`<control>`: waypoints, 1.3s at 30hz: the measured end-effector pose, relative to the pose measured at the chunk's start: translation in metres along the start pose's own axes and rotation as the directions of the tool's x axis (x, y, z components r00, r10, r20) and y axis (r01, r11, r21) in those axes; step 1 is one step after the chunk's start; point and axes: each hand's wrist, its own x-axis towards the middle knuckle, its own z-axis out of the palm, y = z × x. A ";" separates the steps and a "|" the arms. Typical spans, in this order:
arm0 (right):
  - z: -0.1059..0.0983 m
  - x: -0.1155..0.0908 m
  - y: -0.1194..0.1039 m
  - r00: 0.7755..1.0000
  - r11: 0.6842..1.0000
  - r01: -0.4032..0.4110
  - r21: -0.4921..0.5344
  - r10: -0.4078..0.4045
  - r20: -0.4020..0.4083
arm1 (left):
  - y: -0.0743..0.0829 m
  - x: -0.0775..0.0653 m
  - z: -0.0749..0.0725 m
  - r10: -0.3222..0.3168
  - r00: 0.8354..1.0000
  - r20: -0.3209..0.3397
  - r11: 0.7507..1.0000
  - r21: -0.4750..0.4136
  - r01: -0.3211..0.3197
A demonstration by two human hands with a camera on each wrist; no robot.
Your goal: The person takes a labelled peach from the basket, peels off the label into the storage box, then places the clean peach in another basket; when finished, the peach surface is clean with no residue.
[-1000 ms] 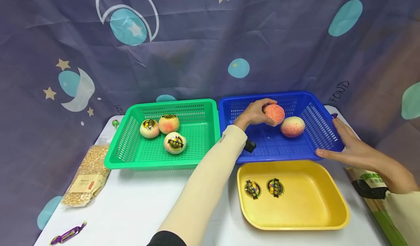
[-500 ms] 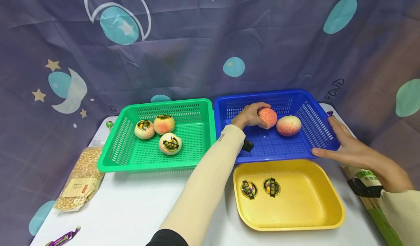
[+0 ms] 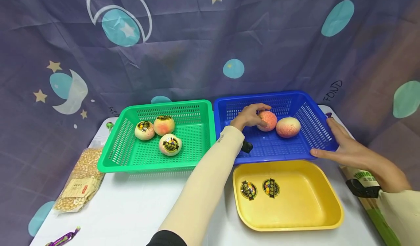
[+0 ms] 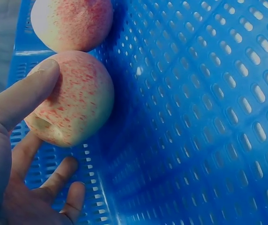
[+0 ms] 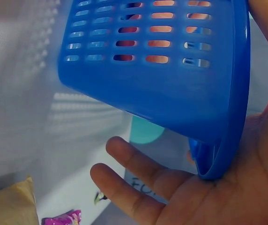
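In the blue basket (image 3: 273, 153), my left hand (image 3: 249, 115) pinches a pink-speckled peach (image 3: 268, 120). The left wrist view shows the thumb (image 4: 42, 77) on this peach and a finger behind it, the other fingers loosely bent below. Touching or almost touching it is a second pink-and-cream peach (image 3: 288, 127). My right hand (image 3: 354, 149) rests at the basket's right front corner. Seen from the right wrist, the basket rim (image 5: 239, 93) lies against the palm, with two fingers stretched out straight past it; part of this hand is hidden by the rim.
To the left, a green basket (image 3: 193, 162) holds three peaches with stickers. A yellow tray (image 3: 305, 202) with two stickers stands in front of the blue basket. A bag of grains (image 3: 78, 180) and a purple-wrapped candy (image 3: 63, 237) lie left; a green package (image 3: 377, 216) lies right.
My left hand has lowered the peach slightly, down beside the second peach in the blue basket. My right hand stays at the basket's corner. The head view has shifted a little.
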 end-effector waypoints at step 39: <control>0.001 -0.002 -0.001 0.999 1.000 0.026 -0.013 -0.026 -0.018 | 0.007 -0.203 -0.146 0.229 0.951 -0.208 0.970 0.135 -0.204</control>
